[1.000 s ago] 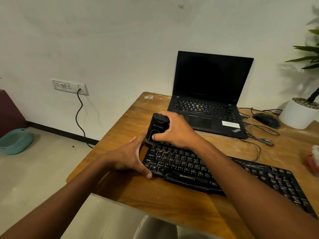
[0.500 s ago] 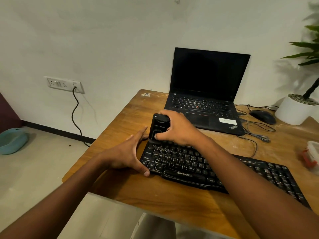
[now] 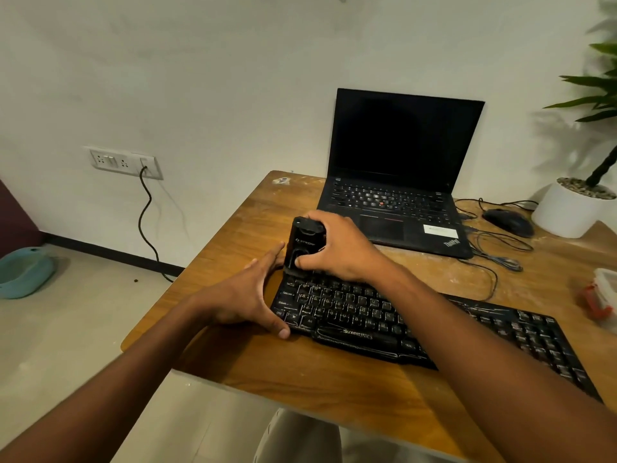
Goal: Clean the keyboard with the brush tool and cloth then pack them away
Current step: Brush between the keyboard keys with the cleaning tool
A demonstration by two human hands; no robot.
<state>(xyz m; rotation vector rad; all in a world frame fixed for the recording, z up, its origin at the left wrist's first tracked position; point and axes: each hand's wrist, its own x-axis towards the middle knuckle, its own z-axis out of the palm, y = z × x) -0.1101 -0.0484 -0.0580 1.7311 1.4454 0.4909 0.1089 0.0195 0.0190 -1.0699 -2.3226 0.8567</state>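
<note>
Head view: right hand (image 3: 337, 248) grips the black brush tool (image 3: 303, 247), upright on the top-left corner of the keyboard (image 3: 417, 329). Left hand (image 3: 247, 295), fingers straight, braces the keyboard's left edge, thumb at its front corner. Keyboard lies on the wooden table (image 3: 300, 369), before the laptop (image 3: 397, 182).

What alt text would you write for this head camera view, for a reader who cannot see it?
A person's right hand grips a black brush tool upright on the far left corner of a black keyboard, while the left hand rests against the keyboard's left end. Behind, on the wooden desk, are an open laptop, a mouse and a potted plant.
</note>
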